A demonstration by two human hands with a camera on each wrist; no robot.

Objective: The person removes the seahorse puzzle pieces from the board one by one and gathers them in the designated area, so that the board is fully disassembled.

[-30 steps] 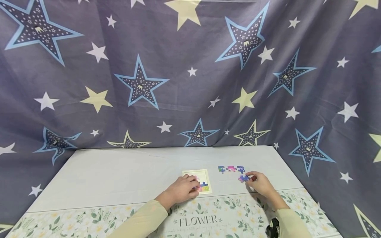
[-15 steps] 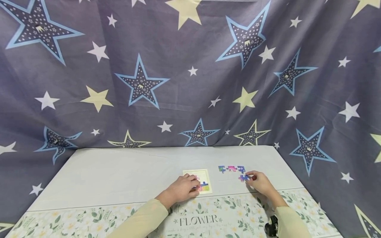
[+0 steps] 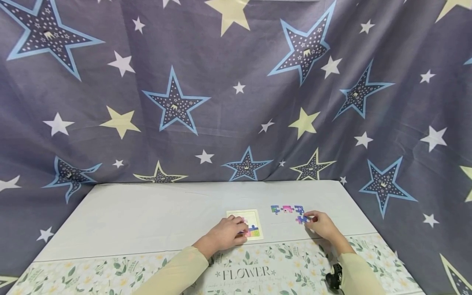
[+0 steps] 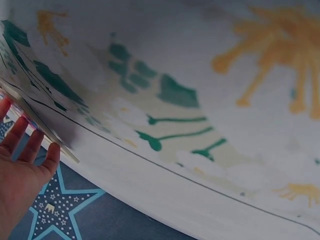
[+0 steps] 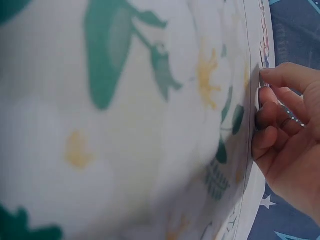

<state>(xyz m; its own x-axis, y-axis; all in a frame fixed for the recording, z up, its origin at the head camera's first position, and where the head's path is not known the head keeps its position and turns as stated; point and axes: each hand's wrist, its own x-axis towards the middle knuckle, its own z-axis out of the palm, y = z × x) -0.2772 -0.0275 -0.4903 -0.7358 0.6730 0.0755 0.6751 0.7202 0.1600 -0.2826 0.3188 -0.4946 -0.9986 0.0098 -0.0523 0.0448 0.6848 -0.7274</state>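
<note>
My left hand (image 3: 225, 234) rests over the left side of a pale square puzzle tray (image 3: 260, 227), its fingers loosely bent. In the left wrist view the fingertips lie at the edge of the tray (image 4: 67, 151). A few pink, blue and green pieces lie in the tray, partly hidden by the hand. My right hand (image 3: 324, 226) pinches the right edge of a blue and pink jigsaw piece (image 3: 302, 220) between thumb and finger. Just behind it lies a blue piece (image 3: 298, 209); a pink piece (image 3: 287, 209) and a blue-green piece (image 3: 275, 209) continue the row leftward.
A white tabletop (image 3: 166, 217) carries a floral cloth strip (image 3: 110, 270) along its near side, printed with "FLOWER". A dark star-patterned curtain (image 3: 221, 135) stands behind and beside the table. A small black object (image 3: 334, 277) sits by the right sleeve.
The pinched jigsaw piece has slid slightly away from me, closer to the blue piece behind it. My left hand stays in place on the tray.
</note>
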